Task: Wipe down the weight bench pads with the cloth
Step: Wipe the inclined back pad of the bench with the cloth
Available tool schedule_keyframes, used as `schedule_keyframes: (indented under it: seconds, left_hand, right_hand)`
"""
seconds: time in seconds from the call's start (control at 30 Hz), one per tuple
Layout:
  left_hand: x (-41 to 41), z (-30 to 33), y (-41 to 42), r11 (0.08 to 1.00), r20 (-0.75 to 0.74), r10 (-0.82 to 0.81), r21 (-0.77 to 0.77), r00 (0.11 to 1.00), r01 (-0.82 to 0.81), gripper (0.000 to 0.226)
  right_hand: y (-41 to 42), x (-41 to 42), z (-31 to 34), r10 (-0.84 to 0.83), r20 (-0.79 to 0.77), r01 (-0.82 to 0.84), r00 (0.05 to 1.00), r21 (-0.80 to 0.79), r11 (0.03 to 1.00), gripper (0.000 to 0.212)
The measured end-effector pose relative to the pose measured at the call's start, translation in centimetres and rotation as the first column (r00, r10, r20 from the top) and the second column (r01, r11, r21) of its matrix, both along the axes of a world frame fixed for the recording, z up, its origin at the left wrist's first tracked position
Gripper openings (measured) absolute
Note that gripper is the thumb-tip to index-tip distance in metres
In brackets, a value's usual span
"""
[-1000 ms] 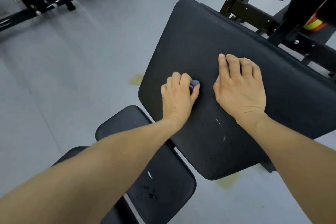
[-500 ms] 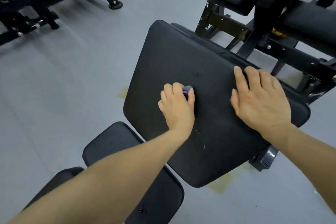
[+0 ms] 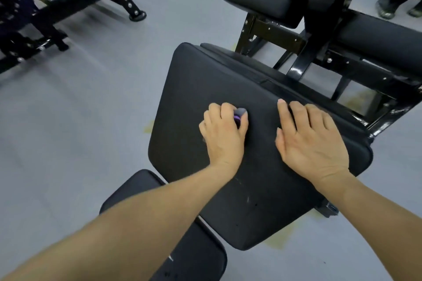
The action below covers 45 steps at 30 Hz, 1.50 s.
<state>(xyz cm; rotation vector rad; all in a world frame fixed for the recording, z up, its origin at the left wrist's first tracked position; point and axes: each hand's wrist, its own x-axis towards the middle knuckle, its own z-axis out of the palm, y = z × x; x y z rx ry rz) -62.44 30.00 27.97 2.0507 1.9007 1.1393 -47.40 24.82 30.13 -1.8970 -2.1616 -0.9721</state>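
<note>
Since the earlier frame the right hand [image 3: 310, 141] has slid back from the far edge onto the large pad [image 3: 189, 102], fingers flat and straight. Left hand [image 3: 225, 134] curled round the small grey-purple cloth [image 3: 239, 114], pressing it on the pad's middle. Smaller pad [image 3: 196, 255] lies below, near the left forearm

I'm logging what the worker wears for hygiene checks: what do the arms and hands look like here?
Both forearms are bare, with no sleeves in view. The left hand and the right hand wear no gloves, and no rings, watch or wristbands show. Nails look short and unpainted.
</note>
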Motion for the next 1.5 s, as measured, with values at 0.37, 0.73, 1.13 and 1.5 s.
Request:
schedule_keyframes:
  seconds: [0.37, 0.73, 1.13, 1.5]
  left_hand:
    - [1.4, 2.1, 2.8, 0.997, -0.044, 0.005, 0.08, 0.999, -0.001, 0.023]
    - [2.4, 5.8, 9.9, 0.98, -0.095, 0.17, -0.087, 0.981, -0.178, 0.025]
    - [1.2, 4.6, 5.8, 0.996, -0.025, -0.089, 0.019, 0.996, 0.09, 0.027]
    - [2.1, 2.7, -0.1, 0.954, -0.217, -0.282, 0.04, 0.935, 0.297, 0.017]
  right_hand:
    - [0.1, 0.2, 0.0, 0.025, -0.033, -0.025, 0.999, -0.004, 1.0, 0.05]
    - [0.1, 0.2, -0.2, 0.03, -0.045, -0.03, 0.999, 0.005, 1.0, 0.05]
    - [0.1, 0.2, -0.1, 0.005, -0.026, -0.005, 1.0, 0.006, 1.0, 0.05]
    - [0.1, 0.3, -0.1, 0.018, -0.056, -0.017, 0.998, 0.005, 1.0, 0.05]
